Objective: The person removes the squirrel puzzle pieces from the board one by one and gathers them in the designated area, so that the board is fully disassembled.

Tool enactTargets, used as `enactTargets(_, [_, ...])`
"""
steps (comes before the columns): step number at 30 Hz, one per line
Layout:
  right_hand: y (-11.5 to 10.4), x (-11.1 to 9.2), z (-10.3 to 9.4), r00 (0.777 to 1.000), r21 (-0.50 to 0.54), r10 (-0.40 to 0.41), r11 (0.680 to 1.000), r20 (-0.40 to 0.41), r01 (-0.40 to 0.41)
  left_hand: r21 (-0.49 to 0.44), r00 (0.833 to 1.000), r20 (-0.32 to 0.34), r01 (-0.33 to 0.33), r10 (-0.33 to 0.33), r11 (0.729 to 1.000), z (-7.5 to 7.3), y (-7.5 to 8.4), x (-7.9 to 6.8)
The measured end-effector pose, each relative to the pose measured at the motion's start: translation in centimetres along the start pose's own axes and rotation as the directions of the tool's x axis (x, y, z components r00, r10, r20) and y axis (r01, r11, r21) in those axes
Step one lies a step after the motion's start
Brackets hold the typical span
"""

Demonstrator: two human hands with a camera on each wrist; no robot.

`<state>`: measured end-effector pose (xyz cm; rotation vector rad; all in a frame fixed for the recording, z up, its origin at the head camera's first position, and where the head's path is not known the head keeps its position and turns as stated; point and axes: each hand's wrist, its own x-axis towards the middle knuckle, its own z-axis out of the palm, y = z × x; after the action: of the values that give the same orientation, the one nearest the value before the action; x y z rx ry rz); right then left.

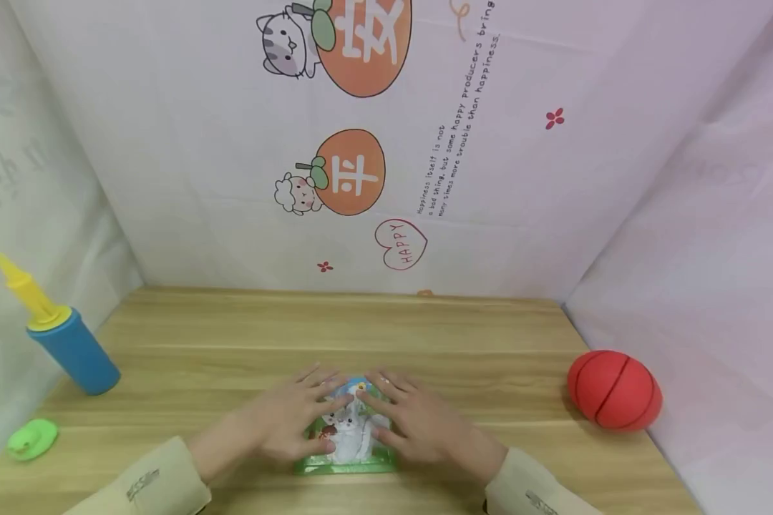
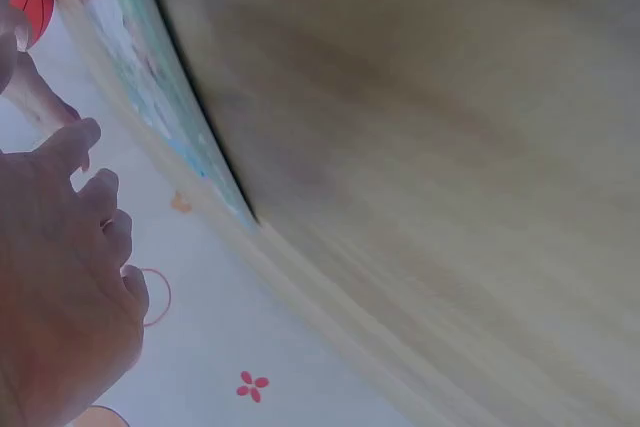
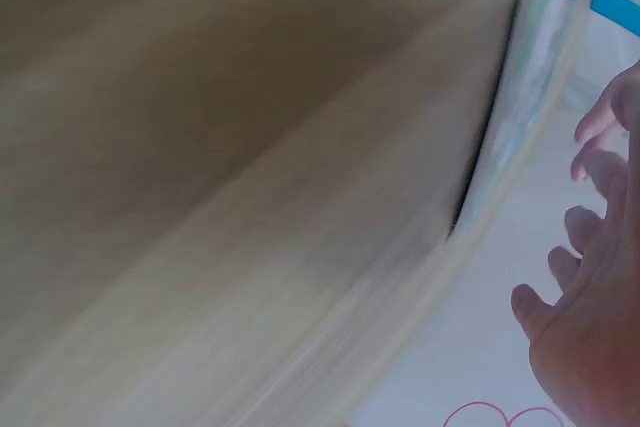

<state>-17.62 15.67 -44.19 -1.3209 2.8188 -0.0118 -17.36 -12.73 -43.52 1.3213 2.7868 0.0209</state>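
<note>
On the wooden table at front centre lies a thin rectangular picture board (image 1: 348, 445), with white cartoon animals on a blue and green ground. My left hand (image 1: 290, 420) is over its left side, fingers spread, and my right hand (image 1: 424, 423) mirrors it over the right side. The left wrist view shows a gap between my left hand and the flat board (image 2: 150, 72). A similar gap separates my right hand from the board (image 3: 520, 97) in the right wrist view. Neither hand holds anything. Fingers hide part of the board's sides.
A blue hand pump (image 1: 80, 354) with a yellow nozzle stands tilted in view at the left. In front of it is a small bright green item (image 1: 32, 438). A red toy basketball (image 1: 615, 390) sits at the right edge. White printed cloth (image 1: 232, 179) walls the table's back and sides.
</note>
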Motion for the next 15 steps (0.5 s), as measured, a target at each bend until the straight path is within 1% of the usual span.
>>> enactTargets(3, [0.1,1.0,0.1,0.998,0.034,0.069,0.997,0.003,-0.069,-0.003,0.999,0.039,0.026,-0.025,1.0,-0.2,-0.4,0.9])
enactTargets(7, [0.1,1.9,0.6,0.987,0.066,0.15,0.986,0.057,-0.154,-0.071,0.995,0.084,0.056,-0.05,0.996,0.1,-0.7,1.2])
enactTargets(10, [0.1,2.3,1.0,0.979,0.053,0.179,0.981,0.094,-0.184,-0.103,0.993,0.097,0.077,-0.067,0.992,0.4,-0.8,1.1])
enactTargets(15, [0.2,2.3,1.4,0.969,0.029,0.211,0.976,0.126,-0.216,-0.096,0.992,0.111,0.075,-0.064,0.993,0.8,-0.8,1.2])
